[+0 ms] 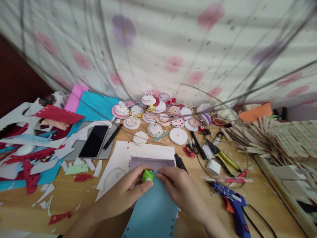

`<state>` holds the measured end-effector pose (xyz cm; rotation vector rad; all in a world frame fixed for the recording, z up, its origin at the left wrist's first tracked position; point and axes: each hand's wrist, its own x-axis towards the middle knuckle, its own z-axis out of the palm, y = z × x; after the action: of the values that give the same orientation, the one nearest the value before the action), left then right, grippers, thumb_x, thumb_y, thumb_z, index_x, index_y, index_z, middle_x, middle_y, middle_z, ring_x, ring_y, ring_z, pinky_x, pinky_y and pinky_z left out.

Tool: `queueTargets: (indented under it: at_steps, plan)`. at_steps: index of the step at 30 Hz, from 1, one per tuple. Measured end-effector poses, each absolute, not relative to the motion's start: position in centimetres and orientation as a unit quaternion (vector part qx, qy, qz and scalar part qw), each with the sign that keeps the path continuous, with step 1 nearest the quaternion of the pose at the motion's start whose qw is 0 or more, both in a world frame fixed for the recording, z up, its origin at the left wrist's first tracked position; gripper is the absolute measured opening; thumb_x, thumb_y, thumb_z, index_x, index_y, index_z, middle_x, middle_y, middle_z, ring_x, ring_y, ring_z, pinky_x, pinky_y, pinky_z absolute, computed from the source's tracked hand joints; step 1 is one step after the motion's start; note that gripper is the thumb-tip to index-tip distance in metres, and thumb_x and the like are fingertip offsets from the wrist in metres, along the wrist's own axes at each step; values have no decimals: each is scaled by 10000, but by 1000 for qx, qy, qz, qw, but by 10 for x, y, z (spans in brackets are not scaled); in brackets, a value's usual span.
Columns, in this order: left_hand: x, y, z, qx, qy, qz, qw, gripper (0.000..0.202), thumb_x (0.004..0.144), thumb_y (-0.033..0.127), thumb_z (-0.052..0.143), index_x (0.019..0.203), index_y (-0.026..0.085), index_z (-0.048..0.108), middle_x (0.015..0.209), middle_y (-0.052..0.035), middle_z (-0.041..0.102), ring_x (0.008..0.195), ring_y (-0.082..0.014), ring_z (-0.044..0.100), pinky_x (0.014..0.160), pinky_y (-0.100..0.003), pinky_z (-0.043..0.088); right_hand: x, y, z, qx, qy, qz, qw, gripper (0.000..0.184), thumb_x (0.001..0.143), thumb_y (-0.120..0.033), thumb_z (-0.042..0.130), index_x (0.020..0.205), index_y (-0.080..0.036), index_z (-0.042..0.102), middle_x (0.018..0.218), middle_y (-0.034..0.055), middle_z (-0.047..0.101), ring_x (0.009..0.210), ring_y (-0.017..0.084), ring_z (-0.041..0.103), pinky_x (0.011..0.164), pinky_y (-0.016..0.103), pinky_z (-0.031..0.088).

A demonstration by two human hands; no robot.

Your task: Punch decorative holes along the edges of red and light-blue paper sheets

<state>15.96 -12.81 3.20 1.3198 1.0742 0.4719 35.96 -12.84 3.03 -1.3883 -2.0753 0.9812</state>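
Note:
My left hand (133, 182) is closed around a small green craft punch (148, 176), its thumb pressing on the punch's near side. The punch sits at the far edge of a light blue sheet (155, 208). My right hand (179, 185) pinches that same edge just right of the punch. Small holes run along both sides of the sheet's near end, which hangs toward me. Behind my fingers lies a greyish purple sheet (152, 162) on white paper (148, 148). The punch's jaw is hidden by my fingers and the sheet.
Paper scraps (32, 148) cover the left, beside a phone (94, 141) and a black pen (112, 136). Several layered paper discs (155, 129) stand at the back. On the right are pliers (223, 157), a blue glue gun (232, 201) with its cord, and wooden sticks (250, 135).

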Motion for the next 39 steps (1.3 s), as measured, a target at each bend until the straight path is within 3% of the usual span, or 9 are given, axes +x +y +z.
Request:
queueTargets:
  at_steps: [5,12,23,26,29,34,39]
  plan:
    - [162,-124,27,557,443,230,664,390,846,341,602,1215,242,522,1136,-35,615,1119,-203,536,962,-295,407,361,-129,30,-502,-752,359,235,231,940,-205,440,793,-185,617,730,18,647,691,140,588,634,225,387]
    - [161,-116,19,520,455,236,683,385,707,336,748,1004,156,581,950,-59,653,921,-211,620,839,-320,480,360,-128,30,-488,-759,357,241,215,931,-196,461,806,-183,636,730,17,651,698,139,588,638,224,387]
    - [165,-112,20,651,484,250,528,270,782,325,648,995,161,617,893,-55,659,858,-220,610,780,-307,474,360,-125,22,-492,-739,381,258,265,948,-230,426,784,-165,624,679,10,619,633,118,543,597,221,386]
    - [166,-107,26,675,459,233,529,218,805,315,619,954,156,600,835,-41,631,799,-198,589,729,-290,471,365,-120,28,-490,-724,406,264,184,906,-322,521,963,-171,610,840,40,661,752,144,587,666,240,434]
    - [170,-104,32,696,421,227,535,161,803,286,615,901,160,605,793,-31,629,760,-183,576,697,-272,466,369,-111,35,-422,-726,477,259,481,795,-382,669,1206,-183,521,1094,83,645,964,183,600,820,286,462]
    - [176,-102,34,718,403,236,517,102,783,238,603,838,152,615,755,-37,636,736,-180,574,671,-263,463,366,-101,33,-365,-738,511,247,317,757,-300,718,1037,-173,637,965,21,675,908,174,607,824,278,463]
    - [177,-100,30,696,410,234,541,169,772,284,614,837,128,612,779,-58,643,763,-190,582,697,-284,472,361,-102,23,-376,-728,513,255,300,751,-242,720,1036,-176,654,987,39,685,925,196,614,837,290,463]
